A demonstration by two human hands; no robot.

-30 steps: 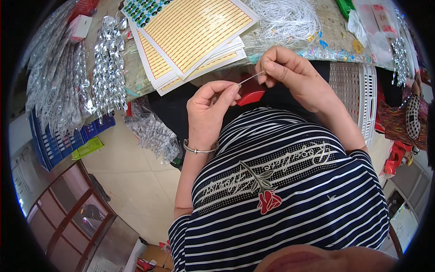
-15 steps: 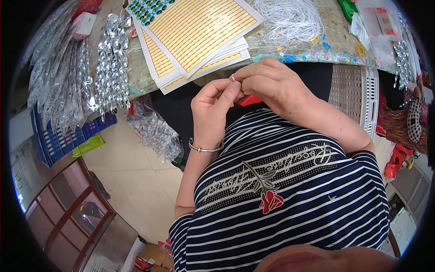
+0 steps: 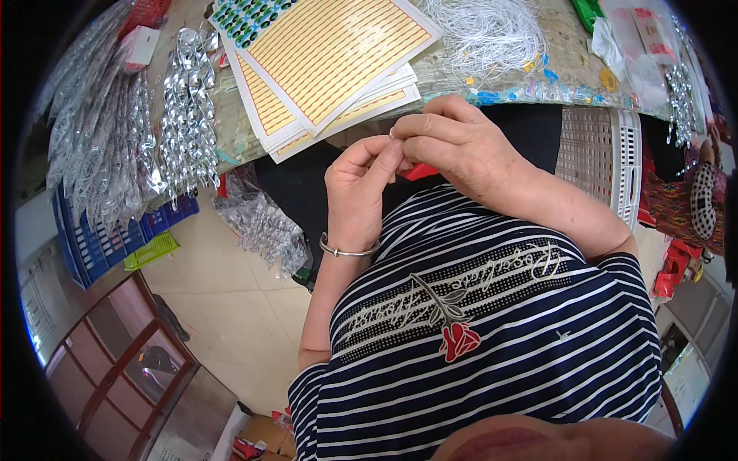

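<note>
My left hand [image 3: 359,178] and my right hand [image 3: 457,146] meet fingertip to fingertip in front of my chest, just off the table's near edge. Both are closed in a pinch. Whatever sits between the fingertips is too small and too covered to name; a tiny pale bit shows at the right fingertips. Beneath the hands a red thing [image 3: 420,170] is partly visible. Beyond them on the table lie printed sticker sheets [image 3: 338,58] with yellow and red strips. A loose heap of white string [image 3: 492,38] is right of the sheets.
Silver twisted foil strips [image 3: 188,115] and clear-wrapped bundles [image 3: 100,131] hang over the table's left edge. A blue crate [image 3: 96,242] stands below them. At my right is a white plastic basket [image 3: 626,161]. A bag of silver pieces [image 3: 261,223] hangs near my left forearm.
Hardly anything differs. My hands stay pinched together, with only a slight shift of the right fingers, and the table has slid a little left in the picture.
</note>
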